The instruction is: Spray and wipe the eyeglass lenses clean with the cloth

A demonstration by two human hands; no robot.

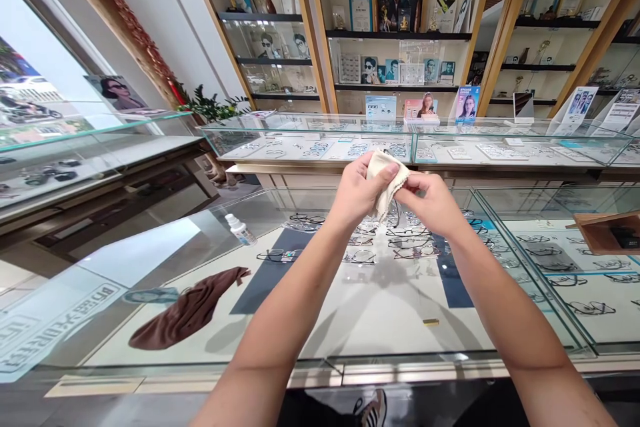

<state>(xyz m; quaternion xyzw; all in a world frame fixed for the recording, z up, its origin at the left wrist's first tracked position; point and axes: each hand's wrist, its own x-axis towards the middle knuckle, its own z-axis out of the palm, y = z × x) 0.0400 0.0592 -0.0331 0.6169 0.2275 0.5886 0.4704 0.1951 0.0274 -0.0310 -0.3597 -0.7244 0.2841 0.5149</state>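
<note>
Cream cloth — held up in mid-air above the glass table, between both hands, about centre of the view. Bunched and folded, long axis near vertical, top end by the left thumb, loose lower end hanging down and pointing at the table. Pale beige, soft-looking, small zigzag cut along the right edge. Cannot tell whether anything is wrapped inside.

Left hand: fingers curled around the cloth's upper part, thumb pressed flat on top of it. Right hand: thumb and forefinger pinching the cloth's right edge, other fingers folded in underneath. Hands touching through the cloth.

On the table top, well left of the hands: crumpled brown cloth, and a small white bottle lying tilted, label too small to read. Rows of eyeglass frames under the glass, right below the hands. Wooden tray at the far right edge.

Writing — "HOYA" readable at the top corner of the framed poster on the back shelf. Large pale lettering reflected at lower left of the glass, mirrored, not readable. Small cards on the rear counter too small to read.
</note>
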